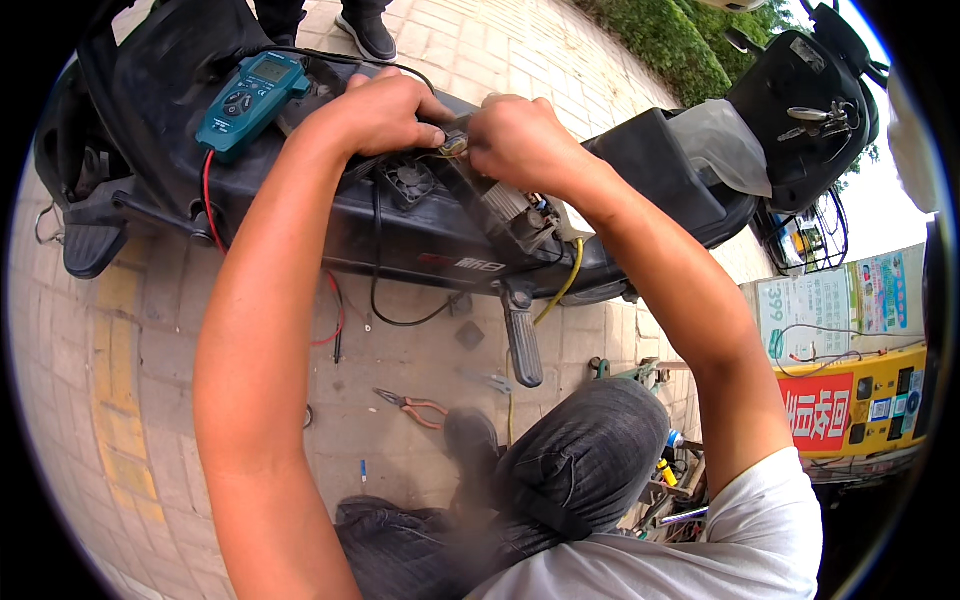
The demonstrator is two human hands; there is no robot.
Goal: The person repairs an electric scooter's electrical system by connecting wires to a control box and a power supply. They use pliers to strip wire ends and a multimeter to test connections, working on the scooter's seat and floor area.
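Note:
Both hands meet over the middle of a black electric scooter (pixel 350 235). My left hand (pixel 392 112) is closed, its thumb and fingers pinching at a bunch of thin wires (pixel 455 146). My right hand (pixel 525 142) is curled shut at the other side of the same wires, and its fingertips are partly hidden. Just below the hands sit a small black cooling fan (pixel 408 182) and a finned metal unit (pixel 508 210) with its wiring exposed. A yellow cable (pixel 567 285) hangs from that unit. Left of my left hand, a teal multimeter (pixel 252 98) rests on the scooter.
Orange-handled pliers (pixel 412 406) lie on the paving near my knee. A red test lead (pixel 333 310) and a black cable (pixel 378 290) hang below the scooter. A footpeg (pixel 521 340) juts toward me. Another person's shoe (pixel 368 36) stands beyond; tools (pixel 675 490) lie at right.

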